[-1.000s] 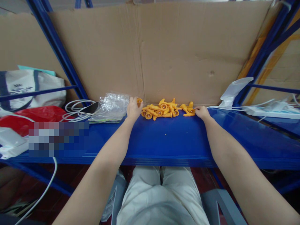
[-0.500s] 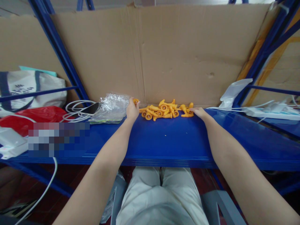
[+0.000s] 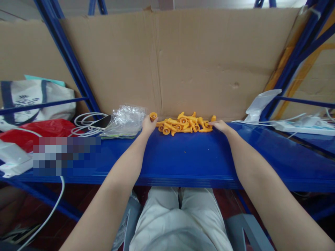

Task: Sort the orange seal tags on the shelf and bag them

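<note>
A heap of yellow plastic pieces point(image 3: 183, 129), several with flared, cup-shaped ends, lies on the blue shelf point(image 3: 183, 158) by the cardboard wall. At the heap's left end, my left hand point(image 3: 148, 127) is closed around one such yellow piece point(image 3: 153, 115), its round cup facing up toward me. My right hand point(image 3: 220, 126) rests low at the other end, fingers stretched out against the outermost pieces. Its fingertips touch a yellow piece point(image 3: 208, 125); how firmly they press on it is too small to make out.
Left of the heap lie clear plastic bags point(image 3: 125, 120), a coiled white cable point(image 3: 86, 122) and a red bag point(image 3: 47, 130). A white power strip point(image 3: 306, 126) and a translucent plastic item point(image 3: 261, 106) are on the right. Blue posts point(image 3: 69, 57) frame the cardboard point(image 3: 209, 62).
My right hand has moved slightly left, and the pieces at that end now sit closer to the heap. The cup in my left hand has risen a little and shows more fully.
</note>
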